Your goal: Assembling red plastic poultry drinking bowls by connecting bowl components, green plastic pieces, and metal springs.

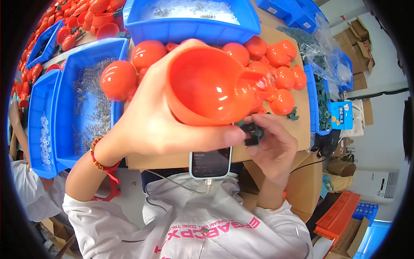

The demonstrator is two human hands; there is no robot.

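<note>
My left hand [148, 114] is wrapped round a shiny orange-red plastic cup [202, 86], its wide mouth facing up toward me. A narrower stem of the cup reaches right and is blurred. Between the fingers and thumb of my right hand [276, 149] sits a small black plastic clip [252, 133], close under the cup's right side. My left thumb tip is right beside the clip; I cannot tell whether it touches. Several round orange-red parts [118, 80] lie behind and beside my hands on the cardboard-covered table [299, 138].
A phone [210, 163] with a cable is at the table's near edge. Blue bins hold metal springs [92, 103], small clear rings [45, 140] and dark green clips [322, 101]. Another blue bin [189, 30] stands at the back. A co-worker's arm [18, 125] shows at far left.
</note>
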